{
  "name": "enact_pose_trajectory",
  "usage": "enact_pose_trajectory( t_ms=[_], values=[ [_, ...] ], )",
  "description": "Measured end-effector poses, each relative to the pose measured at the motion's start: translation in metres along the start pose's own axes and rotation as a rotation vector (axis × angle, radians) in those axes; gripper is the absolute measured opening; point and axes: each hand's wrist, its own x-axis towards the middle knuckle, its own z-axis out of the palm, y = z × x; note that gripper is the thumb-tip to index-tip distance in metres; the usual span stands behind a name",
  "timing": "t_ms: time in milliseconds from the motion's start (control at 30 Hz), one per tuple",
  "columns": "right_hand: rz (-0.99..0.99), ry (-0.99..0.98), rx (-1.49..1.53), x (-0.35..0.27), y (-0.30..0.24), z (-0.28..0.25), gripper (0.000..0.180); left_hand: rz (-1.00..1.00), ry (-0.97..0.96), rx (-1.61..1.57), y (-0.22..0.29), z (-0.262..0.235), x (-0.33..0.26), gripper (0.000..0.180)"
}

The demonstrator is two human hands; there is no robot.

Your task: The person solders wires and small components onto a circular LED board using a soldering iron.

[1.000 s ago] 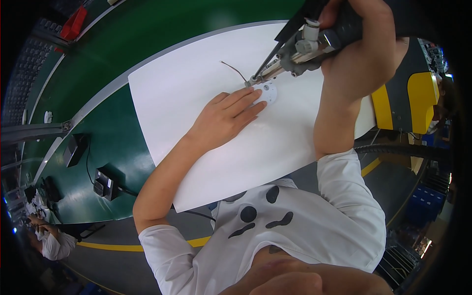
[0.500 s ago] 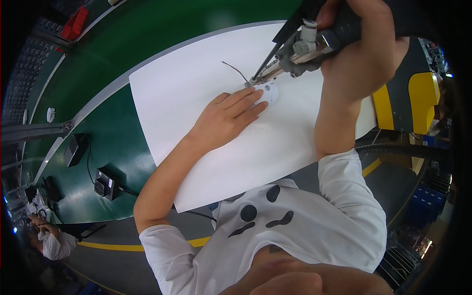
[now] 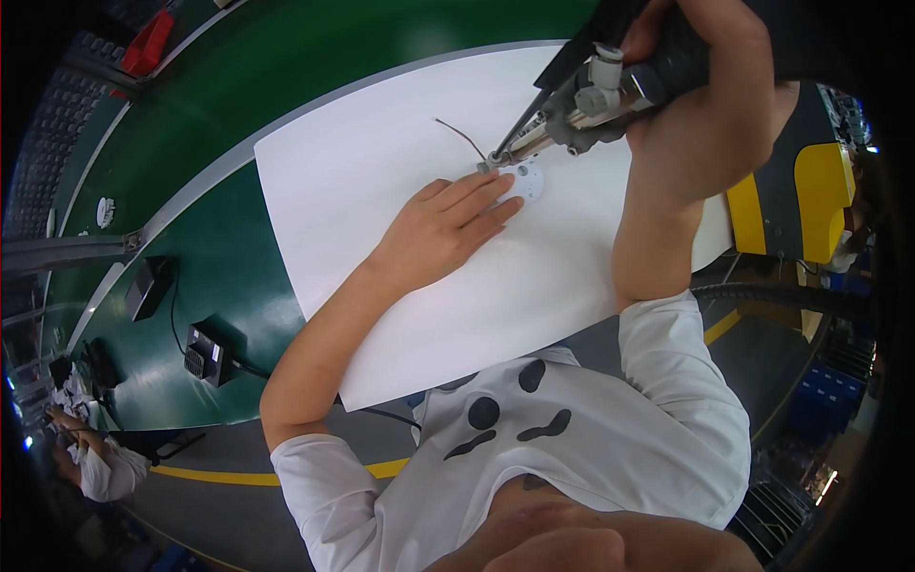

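A small white round disc [image 3: 528,182] with small holes lies on a white sheet [image 3: 400,343]. The fingers of my left hand [image 3: 432,232], palm down, hold the disc against the sheet and cover its left part. A thin dark wire [image 3: 459,134] runs out from beside the fingertips to the upper left. My right hand [image 3: 710,124] is wrapped round the black body of a gun-like hand tool with metal tubing and fittings [image 3: 596,95]. Its slim tip points down at the disc's edge, close to my left fingertips. The exact contact at the tip is too small to tell.
The sheet lies on a green worktable [image 3: 238,276] with a raised grey edge. Two black box-shaped devices [image 3: 206,355] with cables stand at the left. A yellow and black machine [image 3: 822,203] is at the right. A co-worker [image 3: 100,467] sits at the far lower left.
The view has shifted slightly, so the hands, tool and disc appear a little farther right. Both hands keep their places on the disc and the tool.
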Motion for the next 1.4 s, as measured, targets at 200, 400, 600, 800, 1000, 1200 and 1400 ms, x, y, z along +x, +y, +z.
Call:
enact_pose_trajectory(
  t_ms=[200, 400, 600, 800, 1000, 1200, 1400],
  values=[
    [0.005, 0.01, -0.003, -0.001, 0.001, 0.0, 0.021, 0.021, 0.001, 0.024, -0.001, 0.001, 0.0, 0.032],
    [0.094, 0.024, -0.051, -0.005, -0.004, 0.0, 0.023, 0.01, -0.001, 0.026, 0.0, 0.0, -0.001, 0.032],
    [0.064, 0.009, -0.007, 0.002, 0.012, -0.003, 0.022, 0.017, 0.016, 0.006, -0.001, 0.002, 0.001, 0.037],
    [0.001, -0.111, 0.092, -0.002, 0.02, 0.001, 0.023, 0.007, 0.005, 0.022, -0.001, 0.0, -0.002, 0.038],
    [-0.706, 0.058, -1.024, 0.002, 0.046, -0.061, 0.02, 0.085, -0.005, 0.103, -0.003, -0.012, 0.002, 0.032],
    [-0.249, 0.185, -0.312, 0.034, 0.035, -0.094, 0.032, -0.245, 0.169, 0.387, -0.125, -0.037, -0.011, 0.034],
    [0.094, -0.162, 0.363, 0.031, 0.035, -0.103, 0.034, -0.491, 0.184, 0.797, -0.254, -0.105, -0.055, 0.054]
  ],
)
